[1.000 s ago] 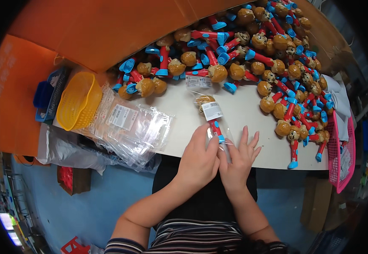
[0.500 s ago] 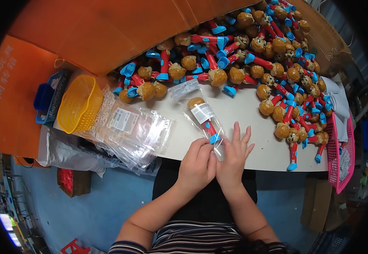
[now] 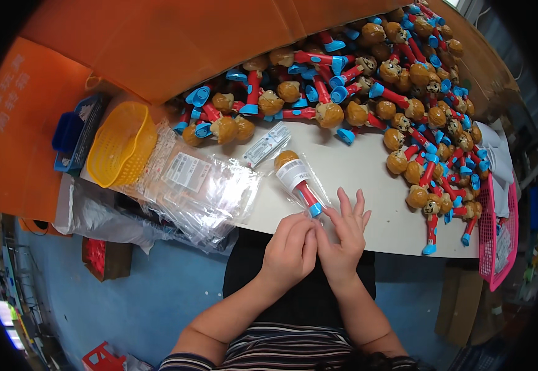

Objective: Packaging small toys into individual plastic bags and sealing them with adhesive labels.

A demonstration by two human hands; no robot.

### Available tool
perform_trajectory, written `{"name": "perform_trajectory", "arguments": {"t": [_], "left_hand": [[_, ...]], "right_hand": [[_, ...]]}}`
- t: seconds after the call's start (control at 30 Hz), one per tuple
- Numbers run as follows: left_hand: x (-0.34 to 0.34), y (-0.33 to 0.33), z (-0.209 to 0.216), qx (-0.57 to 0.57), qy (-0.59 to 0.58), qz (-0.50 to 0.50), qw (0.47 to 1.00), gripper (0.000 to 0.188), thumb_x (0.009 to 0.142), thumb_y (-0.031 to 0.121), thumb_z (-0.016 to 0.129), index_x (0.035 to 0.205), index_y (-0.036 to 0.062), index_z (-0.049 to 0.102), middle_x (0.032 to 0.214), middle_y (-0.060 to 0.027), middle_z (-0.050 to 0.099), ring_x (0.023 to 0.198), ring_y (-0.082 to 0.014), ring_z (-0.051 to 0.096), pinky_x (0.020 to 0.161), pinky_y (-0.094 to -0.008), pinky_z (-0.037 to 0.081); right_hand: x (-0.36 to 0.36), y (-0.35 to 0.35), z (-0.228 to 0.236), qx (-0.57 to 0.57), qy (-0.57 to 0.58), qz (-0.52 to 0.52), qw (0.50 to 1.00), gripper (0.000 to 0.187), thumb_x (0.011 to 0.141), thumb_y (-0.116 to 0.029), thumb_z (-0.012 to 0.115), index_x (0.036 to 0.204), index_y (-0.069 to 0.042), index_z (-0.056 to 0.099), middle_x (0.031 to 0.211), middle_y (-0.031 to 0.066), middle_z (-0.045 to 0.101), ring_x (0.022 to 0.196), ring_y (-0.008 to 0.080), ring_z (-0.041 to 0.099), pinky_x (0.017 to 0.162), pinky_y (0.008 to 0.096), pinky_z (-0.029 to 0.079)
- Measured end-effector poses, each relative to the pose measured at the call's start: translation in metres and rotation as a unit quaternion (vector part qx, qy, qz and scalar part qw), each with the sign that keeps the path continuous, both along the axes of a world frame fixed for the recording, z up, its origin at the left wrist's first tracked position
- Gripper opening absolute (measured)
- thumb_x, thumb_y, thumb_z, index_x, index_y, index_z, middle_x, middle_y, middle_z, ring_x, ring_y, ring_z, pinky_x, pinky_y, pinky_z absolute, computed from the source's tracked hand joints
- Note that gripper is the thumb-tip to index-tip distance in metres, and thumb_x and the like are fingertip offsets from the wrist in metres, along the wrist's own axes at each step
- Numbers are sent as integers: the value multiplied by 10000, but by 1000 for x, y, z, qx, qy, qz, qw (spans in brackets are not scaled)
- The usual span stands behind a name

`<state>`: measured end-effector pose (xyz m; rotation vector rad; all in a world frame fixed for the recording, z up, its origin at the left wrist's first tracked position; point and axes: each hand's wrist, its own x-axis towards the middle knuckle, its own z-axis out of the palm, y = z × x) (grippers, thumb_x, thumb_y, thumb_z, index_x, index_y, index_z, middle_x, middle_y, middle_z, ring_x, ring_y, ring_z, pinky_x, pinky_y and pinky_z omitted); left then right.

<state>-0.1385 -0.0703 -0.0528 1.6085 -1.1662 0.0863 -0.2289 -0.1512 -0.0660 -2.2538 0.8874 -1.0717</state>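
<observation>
A toy figure stick [image 3: 306, 193] with a round brown head, red shaft and blue foot lies inside a clear plastic bag [image 3: 324, 196] on the table. A white printed label [image 3: 292, 175] wraps across it below the head. My left hand [image 3: 289, 244] pinches the bag's near end, just below the blue foot. Against it, my right hand [image 3: 341, 240] has thumb and forefinger closed on the same end, its other fingers raised and spread. A flat printed clear packet [image 3: 267, 144] lies by the toy's head; whether it joins the bag, I cannot tell.
Many similar toys [image 3: 399, 105] are heaped along the far side and right of the white table [image 3: 380, 216]. Clear labelled bags [image 3: 201, 185] lie stacked at left beside a yellow basket [image 3: 120, 145]. A pink basket [image 3: 498, 247] stands at the right edge; orange cardboard [image 3: 176, 43] rises behind.
The view has shifted slightly, so the pile appears farther right and lower. The clear bag looks flatter and drawn closer around the toy. Both hands keep pinching its near end.
</observation>
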Motion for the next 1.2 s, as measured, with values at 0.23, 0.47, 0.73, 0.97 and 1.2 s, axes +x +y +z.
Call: {"name": "perform_trajectory", "arguments": {"t": [0.23,0.47,0.73,0.97,1.2], "left_hand": [[-4,0,-1,-15,-13,6,1000,213,809,-101,649,1010,-51,598,1026,-214,634,839,-284,659,673,-305,563],[-8,1,-6,-14,-8,17,1000,203,799,-97,663,988,-42,610,984,-203,647,870,-320,662,733,-345,559],[-3,9,3,-4,-45,16,999,223,765,-95,676,969,-38,607,957,-183,645,871,-336,653,759,-374,551],[14,25,34,108,-16,-28,994,336,716,52,775,1008,17,613,1086,-159,616,1017,-354,592,901,-446,469],[59,16,46,261,-149,28,953,558,793,379,757,1263,112,618,1417,-166,485,1372,-468,333,1079,-667,228]], "right_hand": [[-6,6,0,-63,71,-60,994,281,755,-158,802,1005,-53,729,1411,233,518,1387,524,334,1049,758,122],[-3,3,-1,-37,113,-32,992,271,766,-170,786,987,-29,723,1459,233,466,1398,544,293,1035,782,57],[-1,5,9,-74,61,-9,995,176,795,-113,747,960,-58,723,1385,153,562,1372,503,369,1062,763,72],[-9,-6,3,-64,58,71,994,119,787,-91,737,904,-86,717,1191,106,675,1232,411,553,1077,724,194],[-6,-16,7,-57,130,109,984,151,776,-111,766,914,-77,715,1396,128,559,1348,399,452,1071,737,170]]}}
